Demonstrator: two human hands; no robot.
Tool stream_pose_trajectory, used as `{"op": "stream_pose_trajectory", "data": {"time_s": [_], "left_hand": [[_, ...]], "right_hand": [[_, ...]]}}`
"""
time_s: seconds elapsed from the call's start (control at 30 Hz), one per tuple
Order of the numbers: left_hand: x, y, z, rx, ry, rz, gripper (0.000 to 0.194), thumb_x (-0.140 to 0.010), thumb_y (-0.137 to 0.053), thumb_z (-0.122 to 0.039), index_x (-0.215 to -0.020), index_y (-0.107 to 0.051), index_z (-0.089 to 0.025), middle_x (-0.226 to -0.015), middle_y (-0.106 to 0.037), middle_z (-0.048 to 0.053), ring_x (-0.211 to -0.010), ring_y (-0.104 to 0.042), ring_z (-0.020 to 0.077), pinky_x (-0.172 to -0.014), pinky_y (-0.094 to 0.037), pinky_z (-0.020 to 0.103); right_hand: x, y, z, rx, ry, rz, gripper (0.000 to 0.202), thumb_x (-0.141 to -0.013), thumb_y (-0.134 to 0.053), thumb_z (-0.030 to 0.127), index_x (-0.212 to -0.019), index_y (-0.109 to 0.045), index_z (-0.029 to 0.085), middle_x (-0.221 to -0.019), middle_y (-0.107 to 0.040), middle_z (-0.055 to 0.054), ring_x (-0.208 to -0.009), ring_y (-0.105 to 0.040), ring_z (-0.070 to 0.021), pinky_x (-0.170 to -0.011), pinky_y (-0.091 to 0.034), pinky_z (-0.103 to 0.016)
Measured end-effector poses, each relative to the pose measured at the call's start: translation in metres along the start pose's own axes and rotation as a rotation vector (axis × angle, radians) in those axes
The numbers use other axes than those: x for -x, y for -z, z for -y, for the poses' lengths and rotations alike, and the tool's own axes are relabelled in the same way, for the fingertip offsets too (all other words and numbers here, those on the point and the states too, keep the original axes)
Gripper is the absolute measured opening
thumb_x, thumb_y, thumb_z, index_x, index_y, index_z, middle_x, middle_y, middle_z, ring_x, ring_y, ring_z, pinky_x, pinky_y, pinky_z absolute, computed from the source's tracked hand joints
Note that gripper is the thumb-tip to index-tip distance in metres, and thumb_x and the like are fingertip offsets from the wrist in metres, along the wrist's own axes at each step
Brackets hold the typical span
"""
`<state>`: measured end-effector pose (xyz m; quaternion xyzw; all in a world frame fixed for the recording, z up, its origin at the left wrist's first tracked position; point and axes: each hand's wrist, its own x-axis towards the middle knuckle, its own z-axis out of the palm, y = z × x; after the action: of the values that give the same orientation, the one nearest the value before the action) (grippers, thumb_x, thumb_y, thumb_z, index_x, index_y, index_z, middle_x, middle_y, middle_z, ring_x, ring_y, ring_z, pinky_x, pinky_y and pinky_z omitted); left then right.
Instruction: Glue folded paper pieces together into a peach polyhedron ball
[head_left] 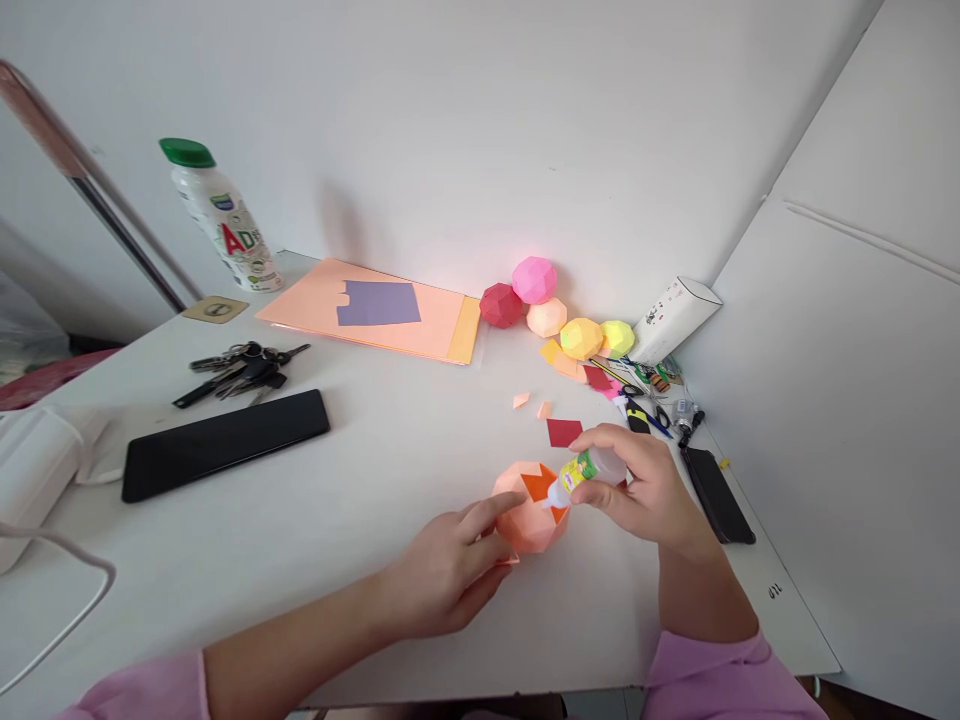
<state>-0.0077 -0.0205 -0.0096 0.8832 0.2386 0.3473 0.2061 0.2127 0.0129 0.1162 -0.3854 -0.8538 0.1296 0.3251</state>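
Observation:
A peach faceted paper ball [529, 530] with an orange-lined opening on top sits on the table before me. My left hand [457, 570] steadies it from the left, the index finger lying near the rim of the opening. A small peach paper edge shows by its lower fingers. In my right hand [649, 490] is a small glue bottle [585, 470] with a yellow and green label. It is tilted, nozzle pointing down and left at the opening's edge; whether the tip touches the paper I cannot tell.
Finished paper balls [534, 280] line the wall, beside a white cylinder [671, 320]. A red paper square [564, 432] and peach scraps lie behind the ball. Leftward are paper sheets [442, 325], keys [247, 370], a phone [225, 445] and a bottle [225, 220]. Small tools [637, 415] crowd the right.

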Motion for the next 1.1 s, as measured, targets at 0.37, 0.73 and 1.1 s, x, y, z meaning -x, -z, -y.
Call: {"op": "stream_pose_trajectory", "data": {"time_s": [0.37, 0.73, 1.1], "left_hand": [[-0.0010, -0.0006, 0.0011, 0.005, 0.007, 0.003, 0.011, -0.088, -0.046, -0.012, -0.094, -0.052, -0.019, -0.133, -0.046, 0.016, -0.074, -0.056, 0.0147, -0.061, -0.045, 0.029], [-0.0002, -0.0006, 0.0004, -0.011, 0.004, -0.003, 0.012, -0.088, -0.044, -0.014, -0.094, -0.053, -0.019, -0.133, -0.046, 0.015, -0.073, -0.057, 0.0147, -0.060, -0.046, 0.029], [-0.0003, 0.0006, -0.0004, -0.008, 0.005, -0.004, 0.014, -0.087, -0.045, -0.012, -0.097, -0.052, -0.020, -0.133, -0.047, 0.016, -0.075, -0.058, 0.0157, -0.061, -0.047, 0.030]], "right_hand": [[0.0003, -0.0030, -0.0018, -0.001, 0.038, 0.011, 0.035, -0.085, -0.056, 0.054, -0.092, -0.058, 0.020, -0.065, -0.058, 0.001, -0.046, -0.035, -0.0090, -0.041, -0.032, -0.022], [0.0001, -0.0020, -0.0018, -0.011, -0.005, 0.012, 0.038, -0.084, -0.056, 0.056, -0.091, -0.059, 0.019, -0.067, -0.059, 0.000, -0.046, -0.036, -0.0087, -0.041, -0.032, -0.022], [0.0005, -0.0005, -0.0005, 0.022, -0.034, -0.028, 0.031, -0.080, -0.066, 0.049, -0.092, -0.060, 0.021, -0.071, -0.062, 0.000, -0.046, -0.039, -0.0093, -0.041, -0.032, -0.023]]}}
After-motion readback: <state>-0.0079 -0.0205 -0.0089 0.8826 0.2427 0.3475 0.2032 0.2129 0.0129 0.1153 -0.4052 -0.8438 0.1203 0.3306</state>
